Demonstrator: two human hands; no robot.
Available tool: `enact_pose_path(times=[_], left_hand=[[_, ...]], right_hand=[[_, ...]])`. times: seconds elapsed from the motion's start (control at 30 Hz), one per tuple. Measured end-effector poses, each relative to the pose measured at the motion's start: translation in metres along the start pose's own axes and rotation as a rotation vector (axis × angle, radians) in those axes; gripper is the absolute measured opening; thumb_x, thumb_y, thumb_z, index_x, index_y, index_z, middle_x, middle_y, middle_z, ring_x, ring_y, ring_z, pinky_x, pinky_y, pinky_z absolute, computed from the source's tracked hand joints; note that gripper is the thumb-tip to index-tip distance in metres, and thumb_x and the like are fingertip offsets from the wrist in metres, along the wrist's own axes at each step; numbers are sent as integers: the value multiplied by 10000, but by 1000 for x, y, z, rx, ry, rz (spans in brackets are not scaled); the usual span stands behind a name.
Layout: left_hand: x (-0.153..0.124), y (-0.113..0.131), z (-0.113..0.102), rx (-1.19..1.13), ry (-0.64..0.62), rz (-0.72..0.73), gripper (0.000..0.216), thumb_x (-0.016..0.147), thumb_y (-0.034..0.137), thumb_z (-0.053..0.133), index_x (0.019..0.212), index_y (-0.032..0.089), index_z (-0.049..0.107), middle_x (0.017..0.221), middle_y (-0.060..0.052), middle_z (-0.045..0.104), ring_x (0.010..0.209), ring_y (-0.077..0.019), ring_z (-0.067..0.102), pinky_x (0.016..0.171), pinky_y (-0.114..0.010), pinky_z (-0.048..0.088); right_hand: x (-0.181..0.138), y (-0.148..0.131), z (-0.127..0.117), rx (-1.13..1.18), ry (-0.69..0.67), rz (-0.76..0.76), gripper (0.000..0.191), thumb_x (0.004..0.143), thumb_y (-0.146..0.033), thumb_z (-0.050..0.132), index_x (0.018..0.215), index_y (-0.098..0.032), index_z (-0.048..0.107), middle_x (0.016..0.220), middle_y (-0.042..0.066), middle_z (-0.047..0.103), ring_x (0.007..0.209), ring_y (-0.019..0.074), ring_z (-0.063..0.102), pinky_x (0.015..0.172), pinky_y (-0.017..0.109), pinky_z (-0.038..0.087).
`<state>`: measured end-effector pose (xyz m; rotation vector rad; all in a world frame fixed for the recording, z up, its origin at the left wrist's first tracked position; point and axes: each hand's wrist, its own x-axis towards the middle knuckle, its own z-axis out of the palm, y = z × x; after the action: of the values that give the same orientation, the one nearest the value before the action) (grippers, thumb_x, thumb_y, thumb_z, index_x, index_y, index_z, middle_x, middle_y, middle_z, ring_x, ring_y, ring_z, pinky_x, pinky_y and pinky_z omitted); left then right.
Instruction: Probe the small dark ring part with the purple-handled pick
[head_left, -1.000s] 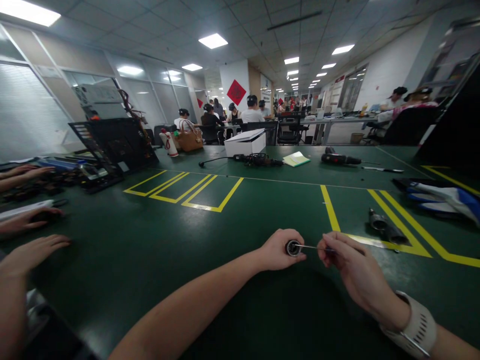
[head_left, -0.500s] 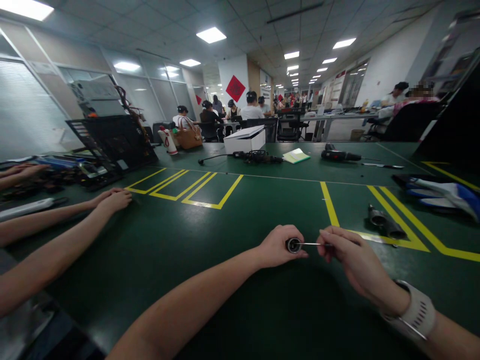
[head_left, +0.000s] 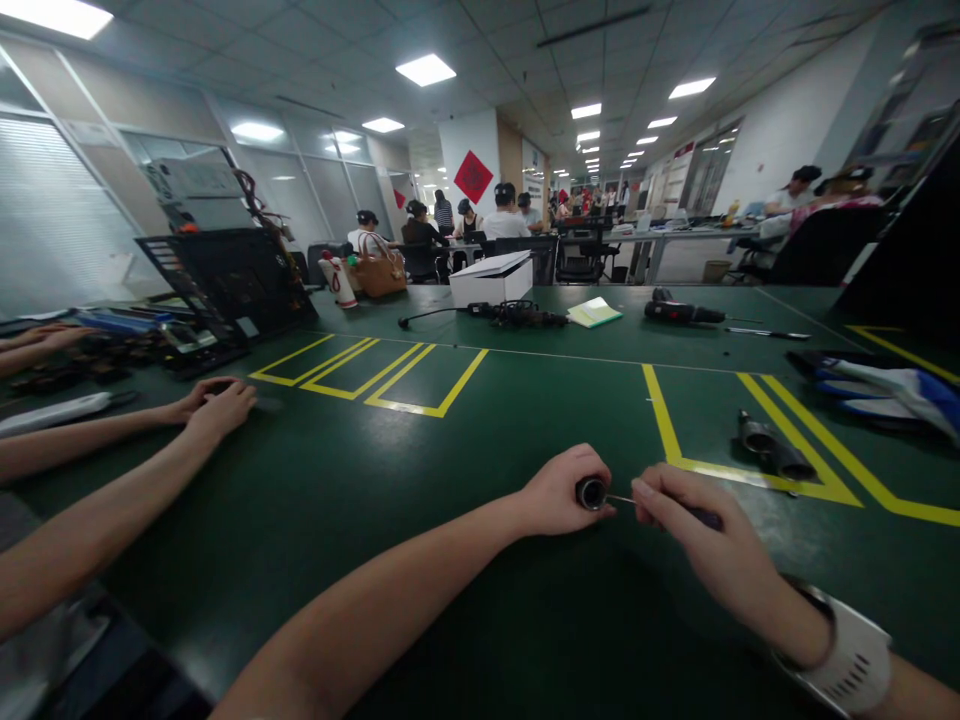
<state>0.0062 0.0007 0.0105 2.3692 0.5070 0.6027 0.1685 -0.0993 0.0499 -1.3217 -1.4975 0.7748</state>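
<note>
My left hand [head_left: 564,490] is wrapped round a dark cylindrical metal part [head_left: 592,492], whose round open end faces me. In my right hand [head_left: 690,520] is a screwdriver [head_left: 706,518], gripped near the front of its dark handle. Its thin shaft points left toward the cylinder's open end; whether the tip touches the rim I cannot tell. A pale watch is on my right wrist. Two more dark metal cylindrical parts [head_left: 776,450] lie on the green table to the right, inside yellow tape lines.
At the back stand a white box [head_left: 491,280], a black cable [head_left: 517,313], a notepad [head_left: 595,312] and a power drill [head_left: 684,311]. Blue-white gloves [head_left: 892,390] lie far right. A co-worker's hands [head_left: 217,405] work at the left, near a black rack [head_left: 232,285].
The screwdriver has drawn back and tilted, its shaft now lower against the cylinder's opening. My right hand turned slightly. The co-worker's hands shifted a little.
</note>
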Motion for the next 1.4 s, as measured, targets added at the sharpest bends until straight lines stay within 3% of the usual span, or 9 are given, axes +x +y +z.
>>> enact_pose_path(times=[0.07, 0.23, 0.43, 0.7, 0.87, 1.1, 1.4], left_hand=[[0, 0, 0, 6, -27, 21, 244, 711, 274, 706, 848, 154, 544, 909, -38, 519, 809, -147, 500, 700, -259, 429], [1, 1, -1, 16, -34, 13, 199, 751, 274, 674, 839, 149, 547, 844, -23, 547, 783, -137, 514, 731, -264, 426], [1, -1, 2, 24, 10, -12, 212, 748, 296, 672, 816, 147, 537, 797, -12, 542, 724, -123, 501, 669, -243, 416], [1, -1, 3, 42, 1, -40, 225, 740, 305, 679, 802, 152, 528, 774, 9, 523, 698, -112, 491, 631, -226, 400], [0, 2, 1, 68, -56, -86, 205, 741, 276, 682, 814, 149, 539, 783, 12, 539, 695, -109, 506, 636, -229, 409], [0, 0, 2, 3, 9, -64, 149, 763, 235, 651, 764, 145, 532, 747, 14, 534, 702, -106, 514, 659, -225, 417], [0, -3, 6, -67, 119, -80, 179, 738, 244, 666, 703, 148, 519, 691, 25, 501, 645, -94, 481, 596, -209, 385]], right_hand=[[1, -2, -1, 50, -19, 39, 310, 766, -416, 589, 526, -220, 597, 541, 2, 530, 545, 171, 471, 526, 309, 344], [7, 4, -1, 420, 52, 284, 295, 688, -436, 670, 524, -201, 602, 546, 16, 563, 549, 167, 495, 523, 301, 385], [8, 18, 5, 555, 92, 384, 263, 711, -409, 643, 572, -191, 590, 553, 10, 562, 514, 146, 495, 498, 293, 404], [4, 18, 6, 513, 114, 281, 257, 753, -402, 638, 595, -202, 611, 606, 9, 568, 602, 161, 501, 556, 294, 397], [-1, 10, 3, 193, -2, 82, 299, 781, -409, 620, 566, -201, 618, 580, 3, 554, 588, 161, 483, 553, 297, 357], [2, 17, 7, 592, 55, 344, 259, 753, -389, 657, 594, -186, 631, 593, 14, 586, 584, 154, 500, 534, 281, 395], [2, 26, 13, 706, 98, 406, 220, 791, -365, 624, 658, -190, 628, 635, 14, 599, 572, 143, 519, 527, 277, 434]])
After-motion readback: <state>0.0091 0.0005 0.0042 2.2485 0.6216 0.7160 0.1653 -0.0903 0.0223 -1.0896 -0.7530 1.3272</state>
